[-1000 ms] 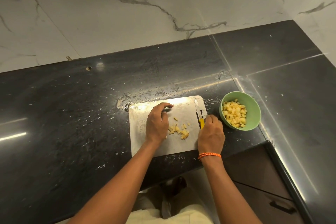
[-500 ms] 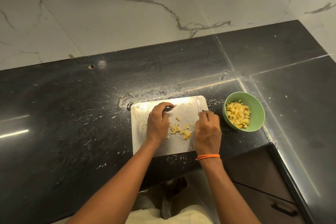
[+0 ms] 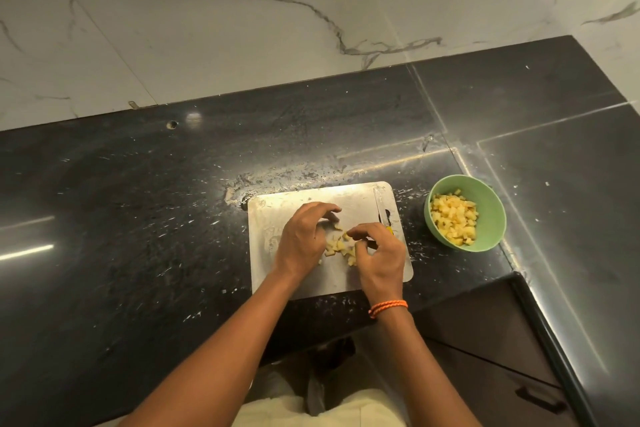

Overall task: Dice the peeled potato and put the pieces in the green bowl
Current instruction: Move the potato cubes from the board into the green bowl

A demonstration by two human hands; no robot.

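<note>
Near the counter's [image 3: 138, 218] edge, one cutting board [image 3: 277, 215] carries a small heap of potato pieces [image 3: 341, 246]. Both hands curl around it: left hand [image 3: 301, 239] cupped beside it, right hand [image 3: 381, 260] pinching a piece. One knife [image 3: 381, 211] lies along the board's right side. Farther right, one green bowl [image 3: 491, 215] holds many diced potato cubes [image 3: 453, 218].

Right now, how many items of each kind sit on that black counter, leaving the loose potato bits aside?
Round green bowl of diced potato: 1
Pale rectangular cutting board: 1
Yellow-handled knife lying on the board: 1
Total: 3
</note>
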